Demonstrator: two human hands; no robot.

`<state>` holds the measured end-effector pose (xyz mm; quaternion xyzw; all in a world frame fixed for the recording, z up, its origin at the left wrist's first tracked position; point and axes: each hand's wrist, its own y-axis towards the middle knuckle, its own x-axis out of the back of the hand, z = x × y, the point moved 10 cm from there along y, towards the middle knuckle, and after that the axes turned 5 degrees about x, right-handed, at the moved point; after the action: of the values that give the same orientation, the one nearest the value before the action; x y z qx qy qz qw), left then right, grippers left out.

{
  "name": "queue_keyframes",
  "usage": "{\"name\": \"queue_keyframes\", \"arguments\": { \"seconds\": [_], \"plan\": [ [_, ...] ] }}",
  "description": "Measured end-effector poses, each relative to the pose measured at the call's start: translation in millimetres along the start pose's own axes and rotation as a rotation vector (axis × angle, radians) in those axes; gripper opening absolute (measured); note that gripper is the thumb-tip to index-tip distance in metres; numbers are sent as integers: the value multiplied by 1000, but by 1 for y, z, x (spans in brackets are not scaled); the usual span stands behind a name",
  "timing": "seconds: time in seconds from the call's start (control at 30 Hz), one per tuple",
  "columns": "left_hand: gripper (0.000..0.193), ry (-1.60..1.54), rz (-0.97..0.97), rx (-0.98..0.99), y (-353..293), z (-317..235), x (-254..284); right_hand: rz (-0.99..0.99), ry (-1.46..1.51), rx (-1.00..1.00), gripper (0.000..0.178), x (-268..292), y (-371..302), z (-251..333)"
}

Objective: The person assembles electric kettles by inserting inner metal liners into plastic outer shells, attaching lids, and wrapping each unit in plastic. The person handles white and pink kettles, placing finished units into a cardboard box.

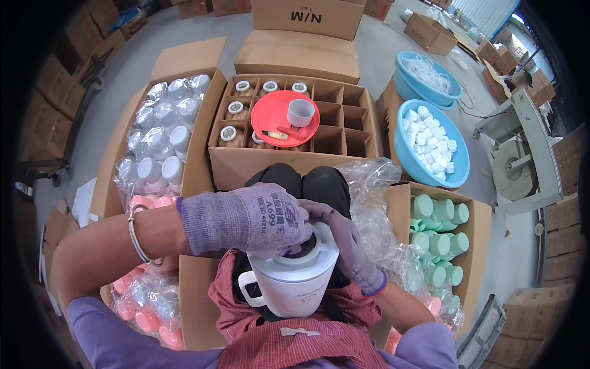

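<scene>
A white plastic jug (294, 284) with a side handle rests in my lap, over a red checked apron (289, 335). My left hand (246, 220), in a purple knit glove, presses down over the jug's open top. My right hand (350, 246), gloved the same way, grips the jug's rim from the right. A metal bangle (136, 237) sits on my left wrist. What lies under my left palm is hidden.
A divided carton (344, 123) ahead holds several lidded jars and a red lid (284, 118) with a white cup on it. Left carton (161, 132) has bagged white jugs. Two blue basins (458, 161) of white caps at right; green bottles (439, 237) in a carton.
</scene>
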<state>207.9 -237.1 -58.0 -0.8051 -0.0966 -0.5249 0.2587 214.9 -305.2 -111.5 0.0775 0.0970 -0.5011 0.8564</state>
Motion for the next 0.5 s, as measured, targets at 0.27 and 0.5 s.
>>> {"name": "queue_keyframes", "arguments": {
  "seconds": [0.27,0.5],
  "plan": [
    [24,-345,208,482,-8,49,-5,40,-564,302,42,-17,-12,42],
    [32,146,-152,-296,-11,-13,36,162,-151,308,49,26,-18,23]
  ]
}}
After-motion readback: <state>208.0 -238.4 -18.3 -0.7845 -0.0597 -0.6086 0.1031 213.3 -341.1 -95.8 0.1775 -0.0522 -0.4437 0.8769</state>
